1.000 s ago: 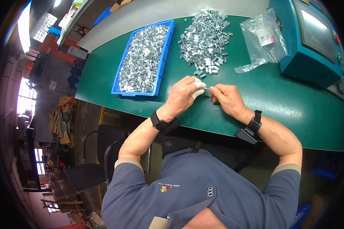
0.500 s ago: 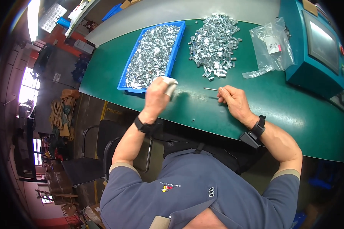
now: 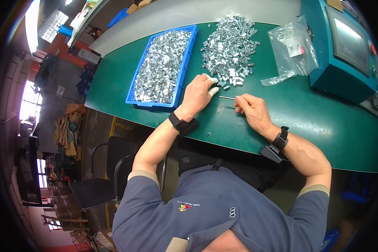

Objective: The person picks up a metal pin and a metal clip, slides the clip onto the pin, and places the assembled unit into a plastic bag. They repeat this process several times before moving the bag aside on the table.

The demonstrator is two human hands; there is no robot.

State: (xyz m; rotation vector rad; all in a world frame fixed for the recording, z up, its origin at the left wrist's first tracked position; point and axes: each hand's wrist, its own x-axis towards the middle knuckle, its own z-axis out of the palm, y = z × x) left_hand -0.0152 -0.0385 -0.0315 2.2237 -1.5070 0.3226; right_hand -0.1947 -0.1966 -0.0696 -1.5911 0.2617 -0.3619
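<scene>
My right hand (image 3: 251, 110) rests on the green table (image 3: 315, 122) and pinches a thin metal pin (image 3: 227, 97) that points left. My left hand (image 3: 198, 94), with white covers on two fingertips, lies just left of the pin, at the near edge of a loose heap of small silver metal clips (image 3: 231, 48). Its fingertips reach toward the nearest clips; whether it holds one is hidden. A blue tray (image 3: 181, 80) filled with the same clips stands to the left of that hand.
A teal machine with a screen (image 3: 344, 50) occupies the table's far right. A clear plastic bag (image 3: 292, 48) lies between it and the clip heap. Below the table edge stands a dark chair (image 3: 113, 164).
My left hand swung left to the blue tray, then came back right to the near edge of the clip heap. My right hand stayed put, holding the pin.
</scene>
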